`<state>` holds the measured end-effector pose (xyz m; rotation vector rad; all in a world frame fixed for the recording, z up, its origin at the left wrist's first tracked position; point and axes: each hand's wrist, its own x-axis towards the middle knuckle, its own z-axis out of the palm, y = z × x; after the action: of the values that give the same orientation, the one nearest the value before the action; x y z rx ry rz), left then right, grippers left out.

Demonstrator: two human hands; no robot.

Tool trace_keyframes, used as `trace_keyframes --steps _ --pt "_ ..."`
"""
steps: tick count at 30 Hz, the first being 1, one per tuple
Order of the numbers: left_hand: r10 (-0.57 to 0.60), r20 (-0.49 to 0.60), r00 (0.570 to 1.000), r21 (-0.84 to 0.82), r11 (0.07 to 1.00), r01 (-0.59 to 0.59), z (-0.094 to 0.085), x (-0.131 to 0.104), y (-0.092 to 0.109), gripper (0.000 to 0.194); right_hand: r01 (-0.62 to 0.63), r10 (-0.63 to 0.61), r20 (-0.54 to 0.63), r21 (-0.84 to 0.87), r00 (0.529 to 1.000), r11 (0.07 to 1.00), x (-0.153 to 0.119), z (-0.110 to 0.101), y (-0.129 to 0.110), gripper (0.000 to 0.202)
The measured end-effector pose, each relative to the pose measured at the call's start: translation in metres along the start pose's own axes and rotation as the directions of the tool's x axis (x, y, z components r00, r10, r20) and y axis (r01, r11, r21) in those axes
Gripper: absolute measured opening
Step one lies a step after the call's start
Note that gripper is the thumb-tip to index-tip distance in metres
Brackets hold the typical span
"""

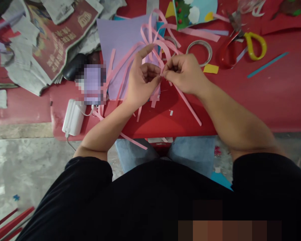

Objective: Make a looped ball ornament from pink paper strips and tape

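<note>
far to the left of the left hand i see torn newspaper heaped up, with a red printed page lying on it. closer in, a black computer mouse rests against the edge of that heap, and a pixelated purple object sits between it and the left hand; i can't tell what that is. below those two, left of the left forearm, i have a white power bank with a white cable running from it towards the pixelated object. a purple paper sheet lies beneath and beyond the left hand, which has its index finger raised and its thumb and other fingertips closed on the pink paper strips. these strips bunch between the two hands, looping up beyond them, with loose ends trailing under the left hand and one below the right. the right hand meets the left there, its thumb and index finger pinching the same gathered spot. just beyond the right hand i see a tape roll, with a small yellow paper piece below it. farther right of that hand lie scissors with red and yellow handles, then a slim blue strip slanting across the red tabletop.
</note>
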<state>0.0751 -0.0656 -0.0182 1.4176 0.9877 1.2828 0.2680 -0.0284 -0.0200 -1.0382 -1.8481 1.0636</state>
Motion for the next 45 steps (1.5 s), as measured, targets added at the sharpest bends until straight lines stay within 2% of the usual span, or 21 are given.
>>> trace_keyframes --steps 3,8,12,20,25,29,33,38,45 --pt "0.017 0.010 1.000 0.036 0.999 -0.017 0.001 0.000 0.000 0.079 -0.019 0.019 -0.016 -0.004 1.000 1.000 -0.001 -0.001 -0.007 0.039" --pt "0.085 0.021 0.996 0.100 0.991 -0.087 0.001 0.001 -0.009 0.071 -0.066 0.067 -0.039 0.038 0.997 0.997 -0.008 -0.004 -0.030 0.017" --pt "0.080 0.029 0.996 0.132 0.988 -0.083 -0.001 0.002 -0.013 0.070 -0.081 0.083 -0.044 0.038 0.996 0.996 -0.009 -0.004 -0.035 0.019" --pt "0.077 -0.005 0.997 0.088 0.993 -0.076 -0.002 0.002 -0.012 0.062 -0.082 0.082 -0.012 0.027 0.997 0.996 -0.007 -0.004 -0.029 0.021" --pt "0.046 -0.031 0.998 0.075 0.996 -0.044 -0.006 0.005 -0.012 0.063 -0.043 0.043 -0.005 0.095 0.999 0.995 -0.007 -0.005 -0.029 0.022" --pt "-0.004 -0.033 0.999 0.068 0.998 0.007 -0.010 0.010 -0.012 0.069 -0.055 0.053 0.022 0.153 0.998 0.987 -0.007 -0.004 -0.027 0.038" --pt "-0.022 -0.072 0.997 0.061 0.998 0.026 -0.012 0.013 -0.009 0.062 -0.082 0.084 0.005 0.266 0.996 0.960 -0.007 -0.004 -0.027 0.049" --pt "-0.017 -0.144 0.989 0.065 0.998 0.026 -0.011 0.014 -0.003 0.055 -0.094 0.097 0.000 0.256 0.995 0.962 -0.009 -0.006 -0.037 0.033" --pt "-0.012 -0.142 0.990 0.087 0.996 0.025 -0.010 0.013 -0.001 0.055 -0.063 0.073 -0.030 0.260 0.997 0.964 -0.013 -0.002 -0.043 0.025"
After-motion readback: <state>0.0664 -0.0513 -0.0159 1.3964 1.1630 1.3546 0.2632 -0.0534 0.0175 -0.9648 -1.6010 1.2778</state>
